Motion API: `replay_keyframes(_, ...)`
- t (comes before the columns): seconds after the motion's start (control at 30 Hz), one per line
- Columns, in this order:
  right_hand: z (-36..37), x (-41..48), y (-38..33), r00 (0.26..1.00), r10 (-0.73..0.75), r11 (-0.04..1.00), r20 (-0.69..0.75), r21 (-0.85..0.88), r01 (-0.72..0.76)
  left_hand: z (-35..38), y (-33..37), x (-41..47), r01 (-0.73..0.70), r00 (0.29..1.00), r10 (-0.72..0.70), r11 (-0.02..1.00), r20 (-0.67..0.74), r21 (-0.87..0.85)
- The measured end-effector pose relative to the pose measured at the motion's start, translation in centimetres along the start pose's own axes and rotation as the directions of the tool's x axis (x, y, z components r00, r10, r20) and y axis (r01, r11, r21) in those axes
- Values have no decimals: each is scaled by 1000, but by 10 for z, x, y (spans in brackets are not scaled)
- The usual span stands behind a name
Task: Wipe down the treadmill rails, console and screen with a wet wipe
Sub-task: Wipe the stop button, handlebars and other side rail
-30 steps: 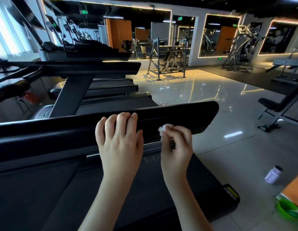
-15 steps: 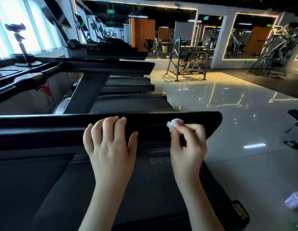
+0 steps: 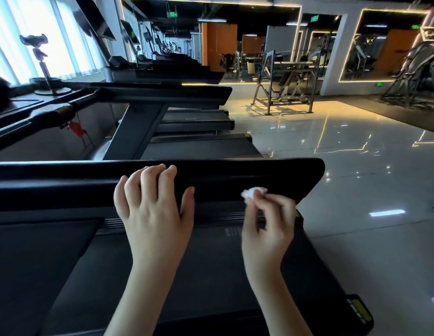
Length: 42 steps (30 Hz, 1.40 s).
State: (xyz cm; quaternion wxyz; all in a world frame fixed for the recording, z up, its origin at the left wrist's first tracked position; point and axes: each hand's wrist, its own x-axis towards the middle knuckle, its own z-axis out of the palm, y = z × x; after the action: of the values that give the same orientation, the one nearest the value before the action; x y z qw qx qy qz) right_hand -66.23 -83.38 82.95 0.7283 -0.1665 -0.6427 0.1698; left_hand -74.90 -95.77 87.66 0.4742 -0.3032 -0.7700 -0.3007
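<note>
A black treadmill side rail (image 3: pixel 271 175) runs across the middle of the head view, ending at the right. My left hand (image 3: pixel 152 207) rests on the rail with its fingers over the top edge. To its right, my right hand (image 3: pixel 269 221) pinches a small crumpled white wet wipe (image 3: pixel 253 193) against the rail's near face, close to the rail's right end. The dark running belt (image 3: pixel 206 275) lies below both forearms. The console and screen are out of sight.
More treadmills (image 3: pixel 182 110) line up behind the rail toward the left windows. A phone holder stand (image 3: pixel 45 69) sits on a ledge at far left. A glossy tiled floor (image 3: pixel 356 166) opens to the right, with a weight bench frame (image 3: pixel 283 81) beyond.
The view has swung left and upward. My right hand has slid the wipe rightward along the rail, and my left hand has stayed on the rail.
</note>
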Motion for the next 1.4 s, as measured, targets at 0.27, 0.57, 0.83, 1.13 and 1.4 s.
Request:
replay_keyframes(0.27, -17, -1, 22, 998, -43, 997, 50, -54, 46, 3, -1, -4, -10, 1000, 10, 1000, -22, 1)
replay_keyframes(0.57, -10, 32, 15, 987, -149, 989, 68, -12, 150, 4, 1, -6, -6, 1000, 6, 1000, -22, -8)
replay_keyframes(0.83, -9, 46, 8, 970, -184, 980, 160, -43, 193, -1, 10, -1, 35, 999, -34, 999, 24, -27)
replay_keyframes(1.13, -21, 32, 11, 980, -129, 991, 149, -10, 132, 5, 36, 5, -145, 982, 160, 979, 104, -140)
replay_keyframes(1.4, -24, 23, 18, 1000, -9, 999, 20, -35, 10, 10, 37, 3, -135, 986, 146, 983, 78, -128)
